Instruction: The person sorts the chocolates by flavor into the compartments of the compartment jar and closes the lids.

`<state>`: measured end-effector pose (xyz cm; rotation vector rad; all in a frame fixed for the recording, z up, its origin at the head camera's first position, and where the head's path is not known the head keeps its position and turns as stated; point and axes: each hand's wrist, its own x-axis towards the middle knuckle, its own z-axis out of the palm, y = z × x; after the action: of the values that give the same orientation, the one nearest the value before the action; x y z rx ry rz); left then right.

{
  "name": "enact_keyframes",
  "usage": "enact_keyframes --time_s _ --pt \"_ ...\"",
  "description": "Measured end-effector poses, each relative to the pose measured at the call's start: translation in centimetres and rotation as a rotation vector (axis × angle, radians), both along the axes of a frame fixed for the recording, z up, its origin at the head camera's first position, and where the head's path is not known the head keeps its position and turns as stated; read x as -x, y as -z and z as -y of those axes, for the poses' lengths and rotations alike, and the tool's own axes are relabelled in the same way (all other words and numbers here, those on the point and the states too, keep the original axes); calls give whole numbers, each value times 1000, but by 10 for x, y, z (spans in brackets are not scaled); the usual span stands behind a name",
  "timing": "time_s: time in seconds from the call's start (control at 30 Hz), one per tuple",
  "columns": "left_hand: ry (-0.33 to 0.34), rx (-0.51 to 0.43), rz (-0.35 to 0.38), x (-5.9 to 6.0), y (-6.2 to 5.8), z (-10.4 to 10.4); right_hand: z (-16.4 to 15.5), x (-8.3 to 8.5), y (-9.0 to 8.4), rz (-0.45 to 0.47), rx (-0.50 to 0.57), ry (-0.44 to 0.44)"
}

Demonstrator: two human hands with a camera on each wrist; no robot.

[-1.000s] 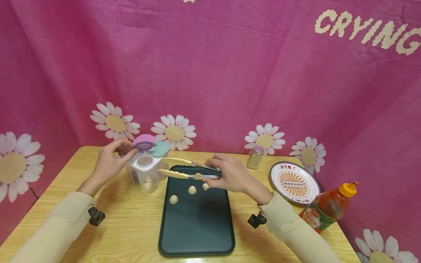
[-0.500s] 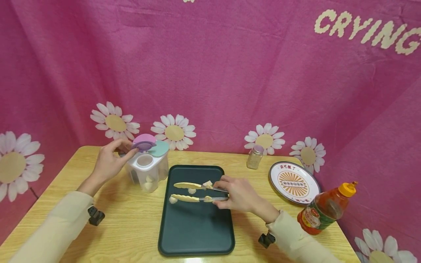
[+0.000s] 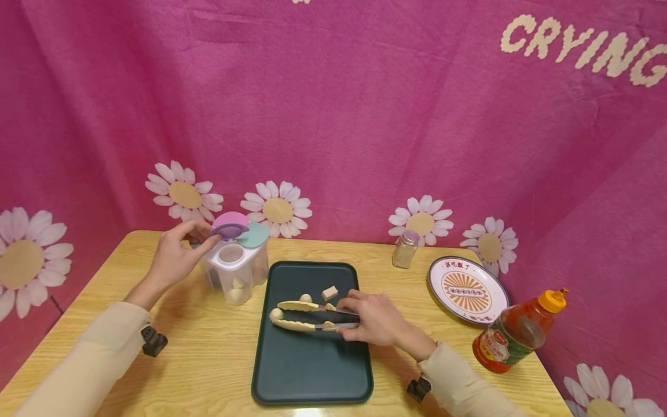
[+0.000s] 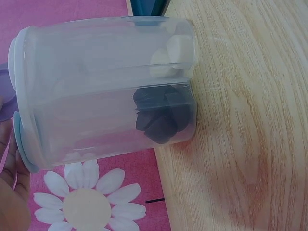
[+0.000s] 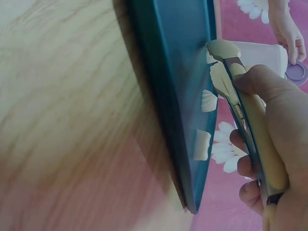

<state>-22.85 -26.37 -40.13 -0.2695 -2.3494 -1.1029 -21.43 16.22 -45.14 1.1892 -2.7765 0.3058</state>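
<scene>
My left hand (image 3: 174,258) pinches the raised purple lid (image 3: 229,231) of a clear, compartmented storage container (image 3: 245,266). White pieces (image 4: 180,48) and dark pieces (image 4: 163,113) lie in separate compartments at its bottom, as the left wrist view shows. With my right hand (image 3: 377,318) I grip a pair of tongs (image 3: 299,326) with cream, wavy-edged tips, low over the dark tray (image 3: 312,370). The spread tips reach a small whitish rounded piece (image 3: 276,314) at the tray's left side. Behind the tongs lie another rounded piece (image 3: 305,298) and a blocky white piece (image 3: 330,292).
A small lidded jar (image 3: 405,249) stands at the back right. Right of the tray are a round patterned plate (image 3: 466,289) and a sauce bottle (image 3: 513,333) with a yellow cap. A pink flowered cloth (image 3: 333,116) hangs behind the wooden table (image 3: 177,359).
My right hand has brought the tongs from beside the container down over the tray, then left to the rounded piece. My left hand stays on the lid.
</scene>
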Motion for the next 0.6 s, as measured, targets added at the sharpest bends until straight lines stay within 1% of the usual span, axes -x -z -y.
enact_keyframes --time_s 0.17,0.43,0.6 --pt "-1 6 -8 1 1 0 3 0 4 15 6 -2" --pt "-1 7 2 1 0 -1 5 2 4 68 10 -1" --pt "-2 2 7 0 0 -1 5 2 5 63 18 -12"
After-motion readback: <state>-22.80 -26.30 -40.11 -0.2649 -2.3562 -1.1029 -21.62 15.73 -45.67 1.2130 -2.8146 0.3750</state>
